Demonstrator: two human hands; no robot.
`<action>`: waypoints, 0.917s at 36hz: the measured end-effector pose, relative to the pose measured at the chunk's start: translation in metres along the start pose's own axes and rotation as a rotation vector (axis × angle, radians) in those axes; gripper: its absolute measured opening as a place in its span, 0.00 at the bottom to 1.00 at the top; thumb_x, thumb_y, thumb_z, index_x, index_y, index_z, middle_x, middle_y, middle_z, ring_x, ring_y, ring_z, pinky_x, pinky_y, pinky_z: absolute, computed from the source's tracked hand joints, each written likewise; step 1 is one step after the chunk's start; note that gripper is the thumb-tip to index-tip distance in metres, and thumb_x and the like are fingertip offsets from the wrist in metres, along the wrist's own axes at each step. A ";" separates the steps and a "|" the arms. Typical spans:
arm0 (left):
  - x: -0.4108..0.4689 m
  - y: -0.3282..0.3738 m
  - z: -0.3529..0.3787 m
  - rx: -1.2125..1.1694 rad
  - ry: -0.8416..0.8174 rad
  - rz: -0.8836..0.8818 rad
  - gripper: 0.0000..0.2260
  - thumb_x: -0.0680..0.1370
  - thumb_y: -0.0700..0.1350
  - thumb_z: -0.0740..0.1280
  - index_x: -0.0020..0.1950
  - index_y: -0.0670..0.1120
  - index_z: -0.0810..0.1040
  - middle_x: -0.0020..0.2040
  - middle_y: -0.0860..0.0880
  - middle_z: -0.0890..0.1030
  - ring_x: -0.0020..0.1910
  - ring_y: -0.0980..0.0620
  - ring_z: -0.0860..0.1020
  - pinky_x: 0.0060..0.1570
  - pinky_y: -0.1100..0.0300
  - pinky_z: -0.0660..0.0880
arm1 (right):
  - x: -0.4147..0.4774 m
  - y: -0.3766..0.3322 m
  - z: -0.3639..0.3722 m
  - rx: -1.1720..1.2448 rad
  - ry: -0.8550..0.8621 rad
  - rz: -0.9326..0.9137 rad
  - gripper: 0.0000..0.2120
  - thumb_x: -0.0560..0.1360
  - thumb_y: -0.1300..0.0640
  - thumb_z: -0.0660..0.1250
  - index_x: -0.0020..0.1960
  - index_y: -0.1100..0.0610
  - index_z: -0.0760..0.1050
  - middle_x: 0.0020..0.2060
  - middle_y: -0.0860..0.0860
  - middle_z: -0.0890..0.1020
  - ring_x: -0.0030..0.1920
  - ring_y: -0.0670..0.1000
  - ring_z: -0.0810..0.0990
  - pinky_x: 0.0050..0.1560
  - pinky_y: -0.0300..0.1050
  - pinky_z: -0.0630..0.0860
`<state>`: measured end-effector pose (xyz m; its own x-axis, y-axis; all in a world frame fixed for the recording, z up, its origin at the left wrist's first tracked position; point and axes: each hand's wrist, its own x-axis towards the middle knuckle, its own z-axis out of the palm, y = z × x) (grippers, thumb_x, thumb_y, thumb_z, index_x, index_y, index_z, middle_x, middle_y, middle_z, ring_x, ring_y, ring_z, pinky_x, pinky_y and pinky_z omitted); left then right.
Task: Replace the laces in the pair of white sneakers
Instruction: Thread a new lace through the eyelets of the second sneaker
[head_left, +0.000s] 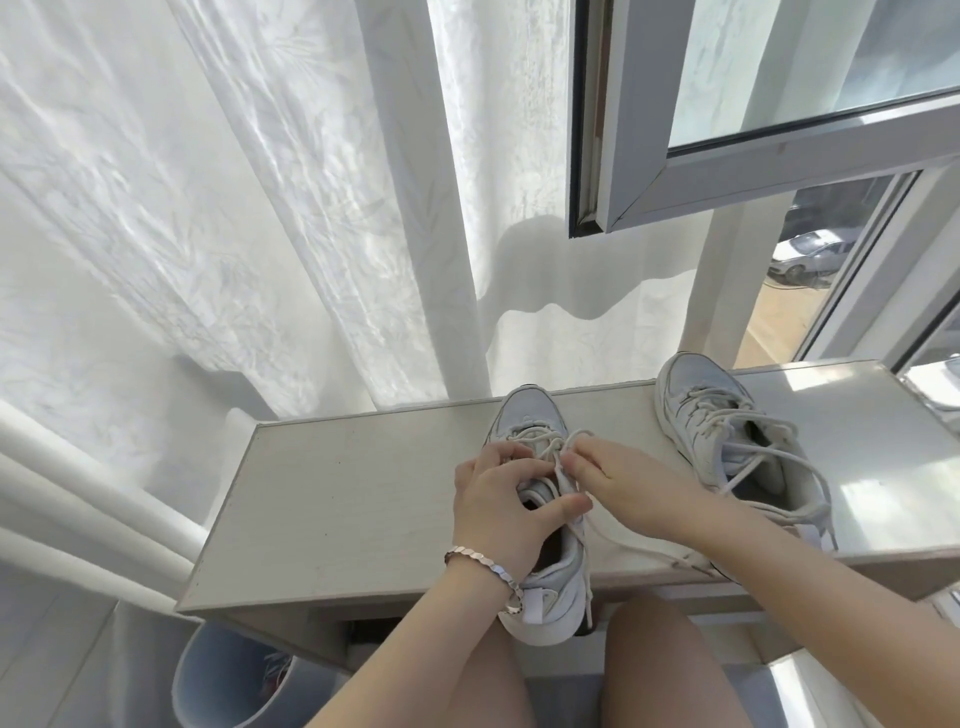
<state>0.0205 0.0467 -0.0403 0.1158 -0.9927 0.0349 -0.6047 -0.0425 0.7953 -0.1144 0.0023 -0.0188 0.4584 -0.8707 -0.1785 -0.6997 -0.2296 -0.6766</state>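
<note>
Bare thighs (670, 670) fill the lower edge, pushed up to the near side of the table (337, 499).

One sneaker (527, 410) lies along the middle of the table, toe towards the far edge and heel overhanging the near edge. The left hand (493, 509), with a bracelet (488, 564) at the wrist, grips this sneaker: fingers curled over the upper, thumb laid across the opening. The right hand (623, 483) pinches the lace (563, 480) at fingertip level just above the eyelets. A loose length of that lace trails across the table towards the near edge.

The second sneaker (691, 405) rests on the right part of the table, toe at the far edge, its laces (769, 452) slack and looped.

Beyond the far edge hang a white curtain (260, 208) and an open window (727, 130). A bin (223, 675) stands under the left end.
</note>
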 end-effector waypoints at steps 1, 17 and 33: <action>0.000 0.000 0.000 0.003 -0.002 0.000 0.18 0.66 0.55 0.75 0.54 0.53 0.81 0.49 0.67 0.66 0.55 0.60 0.59 0.55 0.70 0.58 | -0.001 0.003 0.001 0.004 0.053 -0.033 0.14 0.81 0.55 0.55 0.37 0.50 0.63 0.33 0.44 0.69 0.34 0.40 0.67 0.36 0.32 0.64; -0.001 0.004 0.001 0.047 0.094 -0.040 0.22 0.65 0.58 0.74 0.53 0.55 0.69 0.44 0.65 0.68 0.53 0.58 0.60 0.51 0.65 0.61 | -0.087 0.011 -0.029 0.345 -0.023 -0.426 0.20 0.75 0.32 0.51 0.41 0.46 0.71 0.51 0.41 0.75 0.54 0.47 0.76 0.55 0.38 0.71; -0.006 0.008 -0.002 -0.014 0.013 -0.048 0.24 0.67 0.55 0.75 0.58 0.61 0.67 0.54 0.62 0.68 0.58 0.57 0.61 0.55 0.67 0.59 | -0.040 0.006 -0.022 0.089 0.141 0.128 0.10 0.78 0.45 0.57 0.48 0.50 0.71 0.43 0.48 0.80 0.37 0.49 0.81 0.45 0.48 0.77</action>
<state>0.0165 0.0526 -0.0334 0.1544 -0.9880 0.0042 -0.5869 -0.0884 0.8048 -0.1494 0.0258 0.0001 0.2834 -0.9438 -0.1699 -0.6931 -0.0792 -0.7165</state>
